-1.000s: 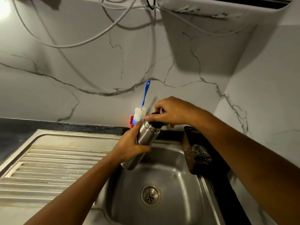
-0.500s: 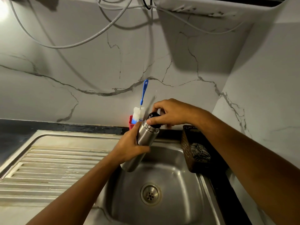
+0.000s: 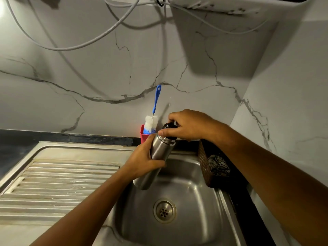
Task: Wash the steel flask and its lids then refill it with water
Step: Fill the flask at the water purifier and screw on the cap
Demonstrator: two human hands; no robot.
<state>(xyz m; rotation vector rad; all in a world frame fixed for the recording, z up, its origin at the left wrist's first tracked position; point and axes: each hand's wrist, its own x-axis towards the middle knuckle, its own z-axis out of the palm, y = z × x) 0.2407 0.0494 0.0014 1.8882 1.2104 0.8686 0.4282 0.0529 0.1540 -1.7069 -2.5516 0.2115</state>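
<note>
Above a steel sink [image 3: 195, 192], the left hand [image 3: 143, 160] grips a steel flask [image 3: 160, 150] round its middle, tilted with the neck up towards the wall. The right hand [image 3: 188, 125] curls round the black lid [image 3: 168, 126], thumb across its base. To unscrew it well, hold the body firm, turn only the lid, and stay over the sink in case of spills. Since a second ago, the right hand has turned round the lid, while the flask has barely moved.

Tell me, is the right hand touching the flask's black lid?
Touching. In the head view the right hand curls round the black lid atop the steel flask, which the left hand grips.
</note>
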